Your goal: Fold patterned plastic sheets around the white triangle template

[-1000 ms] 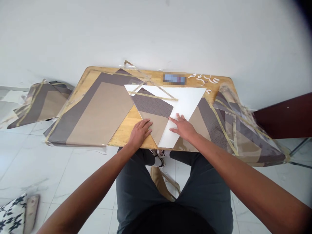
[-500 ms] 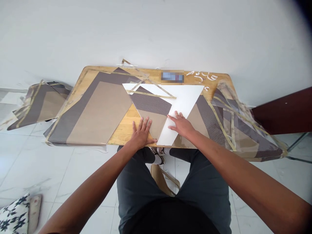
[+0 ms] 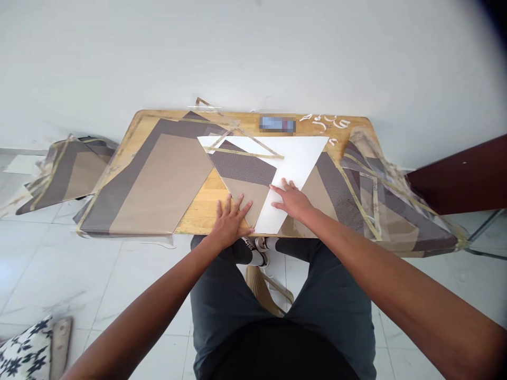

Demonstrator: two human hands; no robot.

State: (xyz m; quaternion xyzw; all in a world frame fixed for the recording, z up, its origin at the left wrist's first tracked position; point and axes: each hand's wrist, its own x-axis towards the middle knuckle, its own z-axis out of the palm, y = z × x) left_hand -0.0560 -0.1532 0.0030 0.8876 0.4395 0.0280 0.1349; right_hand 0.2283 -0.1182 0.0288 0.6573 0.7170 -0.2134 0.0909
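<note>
A white sheet, folded so its brown patterned side shows as a flap, lies on the wooden table in front of me. My left hand lies flat with fingers spread on the tan lower part of the flap, near the table's front edge. My right hand presses flat on the white part just beside the fold line. Neither hand holds anything.
A large brown and tan sheet covers the table's left half. Plastic-wrapped patterned sheets hang over the right edge, and more lie on the floor at left. A dark chair or table stands at right. A flowered cushion lies at bottom left.
My left hand slid toward me along the flap and spread its fingers flat. My right hand shifted slightly left along the fold.
</note>
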